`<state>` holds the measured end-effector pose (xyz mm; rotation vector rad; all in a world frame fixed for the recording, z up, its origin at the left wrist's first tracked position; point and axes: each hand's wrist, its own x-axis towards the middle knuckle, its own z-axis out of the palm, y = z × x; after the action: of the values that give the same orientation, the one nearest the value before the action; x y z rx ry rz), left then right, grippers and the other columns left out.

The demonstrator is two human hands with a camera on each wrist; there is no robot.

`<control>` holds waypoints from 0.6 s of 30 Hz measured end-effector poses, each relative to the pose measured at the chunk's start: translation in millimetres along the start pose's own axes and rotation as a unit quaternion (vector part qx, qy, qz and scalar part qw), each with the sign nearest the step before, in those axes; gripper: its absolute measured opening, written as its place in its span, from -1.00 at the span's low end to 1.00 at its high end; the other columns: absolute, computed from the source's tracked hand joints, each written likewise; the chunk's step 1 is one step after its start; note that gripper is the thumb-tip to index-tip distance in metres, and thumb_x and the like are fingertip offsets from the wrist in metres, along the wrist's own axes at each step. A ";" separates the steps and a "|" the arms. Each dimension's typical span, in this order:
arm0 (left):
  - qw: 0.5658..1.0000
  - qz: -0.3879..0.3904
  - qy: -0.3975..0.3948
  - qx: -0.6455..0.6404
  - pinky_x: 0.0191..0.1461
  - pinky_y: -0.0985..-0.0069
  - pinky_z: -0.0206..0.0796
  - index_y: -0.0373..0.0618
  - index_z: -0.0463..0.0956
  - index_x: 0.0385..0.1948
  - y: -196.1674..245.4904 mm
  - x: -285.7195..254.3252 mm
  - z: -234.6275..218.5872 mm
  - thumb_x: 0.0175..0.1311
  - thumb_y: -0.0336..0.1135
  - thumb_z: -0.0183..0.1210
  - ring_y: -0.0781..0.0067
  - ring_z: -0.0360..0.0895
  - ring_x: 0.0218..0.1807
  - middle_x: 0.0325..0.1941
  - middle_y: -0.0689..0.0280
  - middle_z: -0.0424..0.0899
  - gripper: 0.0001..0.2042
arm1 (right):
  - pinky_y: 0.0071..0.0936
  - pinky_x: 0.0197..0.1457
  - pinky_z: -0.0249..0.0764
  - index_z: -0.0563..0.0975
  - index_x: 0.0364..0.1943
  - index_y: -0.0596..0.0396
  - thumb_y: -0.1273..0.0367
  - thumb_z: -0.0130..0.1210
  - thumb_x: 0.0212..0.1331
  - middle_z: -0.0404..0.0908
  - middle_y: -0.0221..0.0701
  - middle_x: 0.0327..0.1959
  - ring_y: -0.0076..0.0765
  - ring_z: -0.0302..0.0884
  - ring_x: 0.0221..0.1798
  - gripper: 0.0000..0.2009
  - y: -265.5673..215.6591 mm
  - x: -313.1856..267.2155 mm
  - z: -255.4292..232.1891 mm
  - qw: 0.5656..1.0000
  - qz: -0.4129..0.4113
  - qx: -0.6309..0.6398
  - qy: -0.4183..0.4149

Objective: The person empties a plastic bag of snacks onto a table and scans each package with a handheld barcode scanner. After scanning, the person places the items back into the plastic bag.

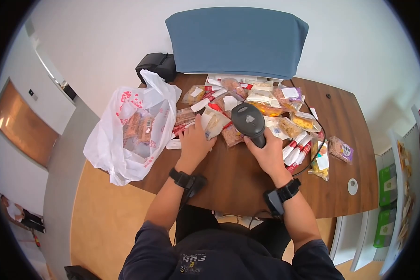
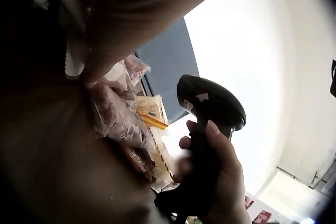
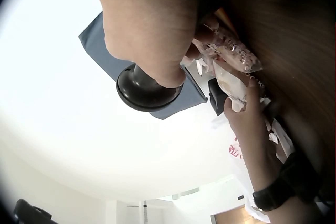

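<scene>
My right hand [image 1: 269,154] grips a black handheld barcode scanner [image 1: 248,120] by its handle, the wide head held up over the snack packets. In the left wrist view the fingers wrap around the scanner handle [image 2: 197,182]. My left hand [image 1: 195,142] holds a white-and-clear snack packet [image 1: 215,122] by its near left side. From the right wrist view, thumb and fingers lie on either side of that white packet [image 3: 230,85]. A pinkish snack bag [image 1: 232,135] lies on the table between the two hands.
Left of the pile stands an open white plastic bag [image 1: 98,144] with brown snack packs inside. Several packets and red-and-white sticks [image 1: 296,148] cover the wooden table [image 1: 219,182]. A black cable [image 1: 323,126] runs at right. Behind are a black device [image 1: 156,66] and a blue-covered box [image 1: 235,42].
</scene>
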<state>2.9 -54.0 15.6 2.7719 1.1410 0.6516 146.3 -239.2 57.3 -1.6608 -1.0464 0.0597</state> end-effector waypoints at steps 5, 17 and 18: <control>0.988 0.024 0.139 -0.065 0.27 -0.03 0.11 -0.19 0.20 0.30 14.6 5.9 -14.0 -0.06 -0.08 0.42 -0.03 0.50 0.13 0.13 -0.03 0.51 -0.15 | -0.25 -0.21 0.57 0.55 -0.16 0.28 0.29 0.34 0.07 0.67 0.00 -0.40 0.08 0.69 -0.27 -0.63 -3.5 0.4 -0.9 1.000 0.002 0.003 -0.005; 0.970 0.050 0.210 -0.114 0.33 0.00 0.02 -0.05 0.27 0.30 37.3 40.5 -11.4 -0.19 -0.21 0.48 0.05 0.33 0.20 0.09 0.10 0.41 -0.14 | -0.29 -0.22 0.57 0.52 -0.20 0.24 0.33 0.35 0.02 0.67 -0.04 -0.39 0.09 0.68 -0.28 -0.66 -4.1 -2.1 1.4 1.000 -0.013 -0.010 0.018; 0.970 0.066 0.211 -0.099 0.35 -0.04 -0.01 -0.03 0.28 0.30 33.7 40.8 -8.5 -0.19 -0.21 0.48 0.07 0.32 0.21 0.09 0.12 0.41 -0.15 | -0.28 -0.22 0.57 0.52 -0.20 0.24 0.33 0.35 0.01 0.67 -0.05 -0.40 0.09 0.68 -0.28 -0.66 -4.3 -3.6 2.3 1.000 -0.011 -0.016 0.004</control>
<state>47.3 -51.0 45.5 2.6227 0.8871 1.3417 140.4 -239.8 58.3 -1.6771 -1.0644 0.0213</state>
